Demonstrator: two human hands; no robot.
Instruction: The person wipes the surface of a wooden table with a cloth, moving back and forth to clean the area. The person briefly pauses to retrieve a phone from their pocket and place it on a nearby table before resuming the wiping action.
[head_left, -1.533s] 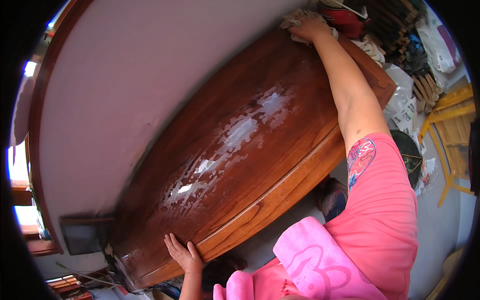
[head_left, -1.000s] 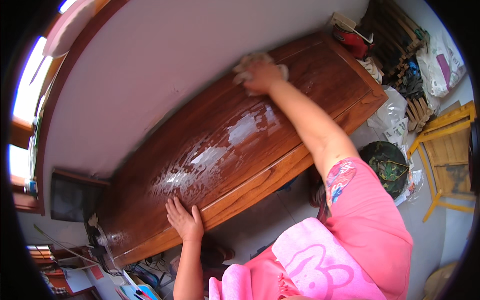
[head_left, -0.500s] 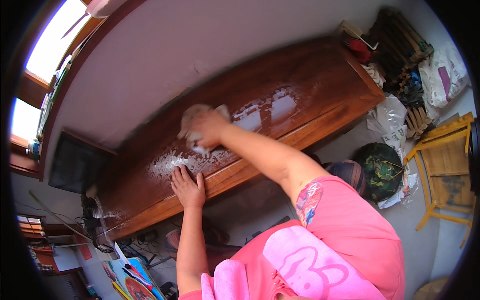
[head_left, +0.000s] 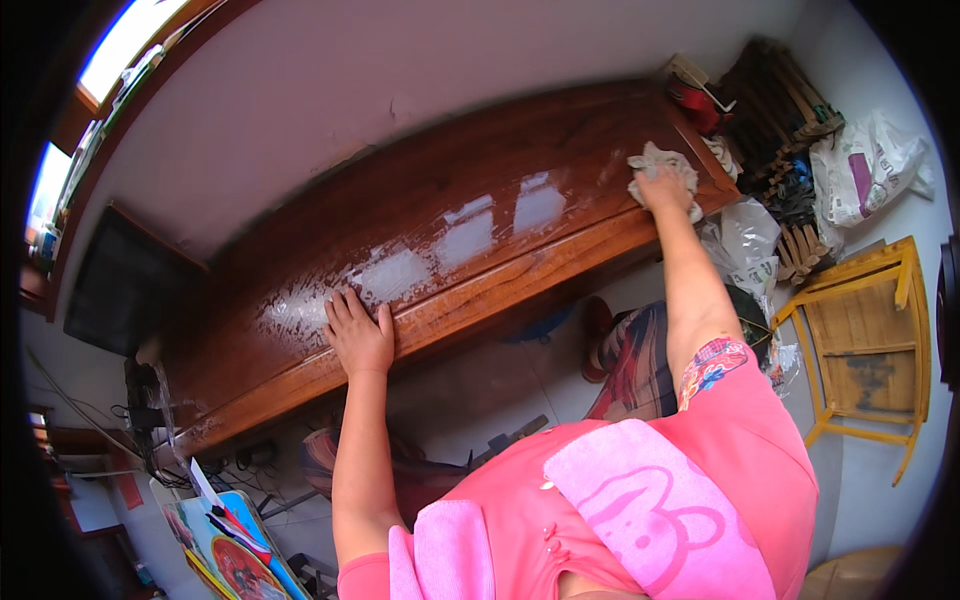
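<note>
Rag (head_left: 666, 159) has been swept rightward, gripped by the right hand (head_left: 664, 189); wooden tabletop (head_left: 400, 195) looks streak-free wallward, wet streaks (head_left: 395, 275) left centrally (left hand (head_left: 360, 336) flat, fingers spread).

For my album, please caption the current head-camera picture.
Right hand holding a pale cloth at the right end of a streaked wooden tabletop, left hand resting on its near side.

Bare right hand (head_left: 662, 188) and crumpled beige cloth (head_left: 655, 158) are now near right end of glossy reddish-brown wooden tabletop (head_left: 400, 215) (left of centre a moment ago).
</note>
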